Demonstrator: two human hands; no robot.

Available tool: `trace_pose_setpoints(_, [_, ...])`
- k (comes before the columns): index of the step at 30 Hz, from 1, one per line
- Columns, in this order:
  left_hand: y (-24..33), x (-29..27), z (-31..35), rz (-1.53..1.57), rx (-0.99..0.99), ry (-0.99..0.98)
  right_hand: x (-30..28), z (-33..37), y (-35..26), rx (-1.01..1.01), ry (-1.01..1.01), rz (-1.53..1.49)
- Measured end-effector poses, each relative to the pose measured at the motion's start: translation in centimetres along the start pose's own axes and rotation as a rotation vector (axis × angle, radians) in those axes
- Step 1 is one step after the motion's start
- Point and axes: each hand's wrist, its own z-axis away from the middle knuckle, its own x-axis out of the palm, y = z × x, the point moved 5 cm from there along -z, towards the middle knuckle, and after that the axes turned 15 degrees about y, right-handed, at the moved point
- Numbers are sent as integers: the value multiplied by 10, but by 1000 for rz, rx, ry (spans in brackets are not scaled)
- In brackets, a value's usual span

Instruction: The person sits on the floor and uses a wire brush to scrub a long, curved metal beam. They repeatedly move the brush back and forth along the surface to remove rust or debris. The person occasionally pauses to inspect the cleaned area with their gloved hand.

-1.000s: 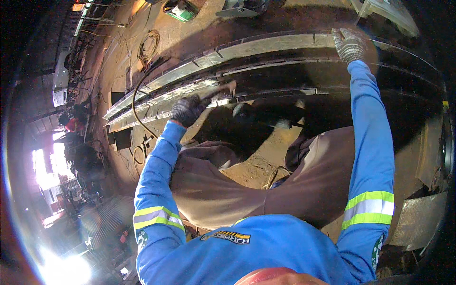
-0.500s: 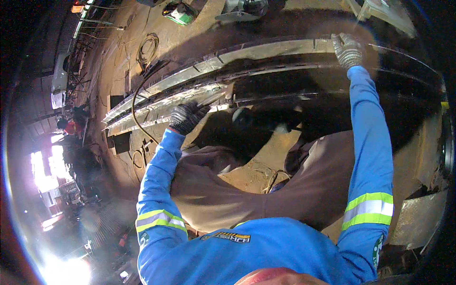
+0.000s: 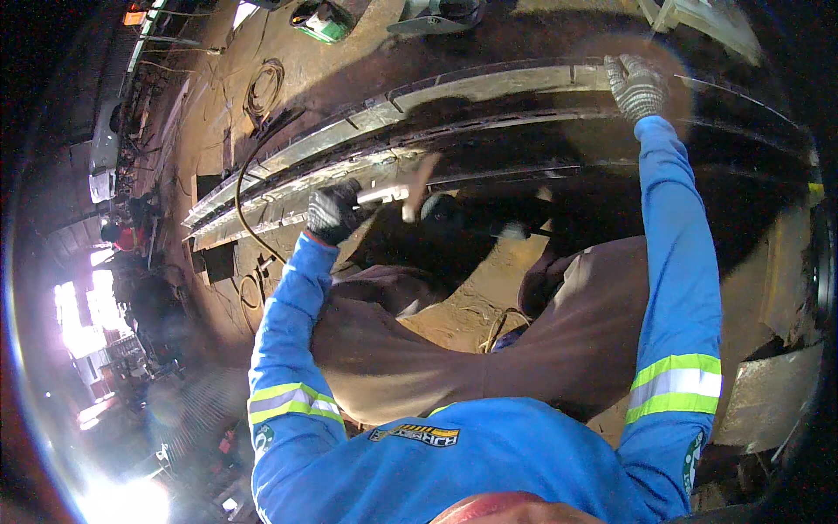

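My left hand (image 3: pixel 334 212), in a dark striped knit glove, is closed round the light handle of a hammer (image 3: pixel 384 194). The hammer's brownish head is smeared by motion and stands over the near side of a long metal beam (image 3: pixel 471 90). This beam stretches from left to right in front of my legs, with slots or dark marks along its far flange. My right hand (image 3: pixel 635 89), in a lighter grey knit glove, has its fingers wrapped over the beam's far edge at the right. Deep shadow hides much of the beam's right part.
A hose (image 3: pixel 244 196) crosses the beam's left end, and a coiled cable (image 3: pixel 264 87) lies beyond it. At the back are a green container (image 3: pixel 327 24), a welding helmet (image 3: pixel 441 16) and a pale metal stand (image 3: pixel 698 22). A metal plate (image 3: pixel 768 397) lies at the right.
My left hand has drawn slightly back, and the hammer's head has swung into clearer view, blurred. My right hand keeps its grip on the beam. The view has shifted slightly.
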Motion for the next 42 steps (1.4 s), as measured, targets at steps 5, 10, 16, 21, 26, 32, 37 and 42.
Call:
trace_pose_setpoints(5, [-40,6,27,-240,-261,-195,13,4,4,-26,86,27])
trace_pose_setpoints(10, [16,9,74,561,-729,283,-7,0,-8,-58,176,-102])
trace_pose_setpoints(16, [109,23,103,1473,-1321,415,-119,83,-173,-290,90,-873])
trace_pose_setpoints(21, [140,100,125,1682,-1353,532,-92,255,-266,-48,-1017,-893])
trace_pose_setpoints(26, [149,90,125,1115,-734,355,-69,248,-271,90,-1139,-979])
trace_pose_setpoints(32, [158,6,111,518,-501,-221,-96,199,-280,-448,-608,-726])
trace_pose_setpoints(37, [169,-20,116,499,-19,-336,-85,190,-257,-269,-537,-945])
trace_pose_setpoints(42, [142,37,114,473,-33,-195,-54,185,-245,-561,-460,-629])
